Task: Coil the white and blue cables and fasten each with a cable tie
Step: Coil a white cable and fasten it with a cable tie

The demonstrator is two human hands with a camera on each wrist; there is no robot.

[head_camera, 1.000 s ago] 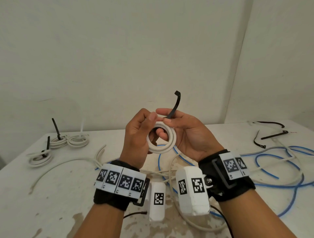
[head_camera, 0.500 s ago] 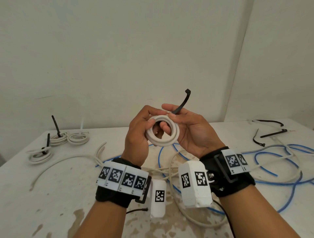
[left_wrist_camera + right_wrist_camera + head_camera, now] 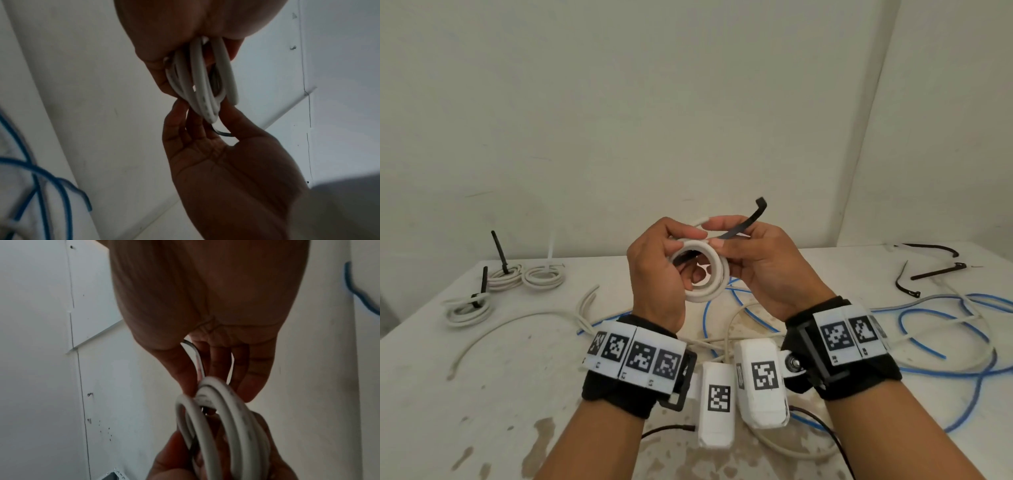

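Observation:
I hold a small white cable coil (image 3: 717, 274) up above the table between both hands. My left hand (image 3: 681, 246) grips the coil's left side, thumb on its top. My right hand (image 3: 714, 234) pinches a black cable tie (image 3: 743, 229) against the top of the coil. The tie's head end sticks up to the right, and its tail shows dark inside the ring. In the left wrist view the coil (image 3: 205, 78) hangs edge-on, with the tie (image 3: 223, 133) by the right hand's fingers. The right wrist view shows the coil (image 3: 218, 410) and tie (image 3: 196, 353) below my fingers.
Three tied white coils (image 3: 505, 274) lie at the table's back left. A loose white cable (image 3: 517, 320) curves across the left. Blue cable (image 3: 945, 325) tangled with white loops fills the right side. Spare black ties (image 3: 935, 270) lie back right. A wall corner stands behind.
Both hands have risen a little with the coil. The tie has tilted further right, and its tail now shows inside the coil's ring.

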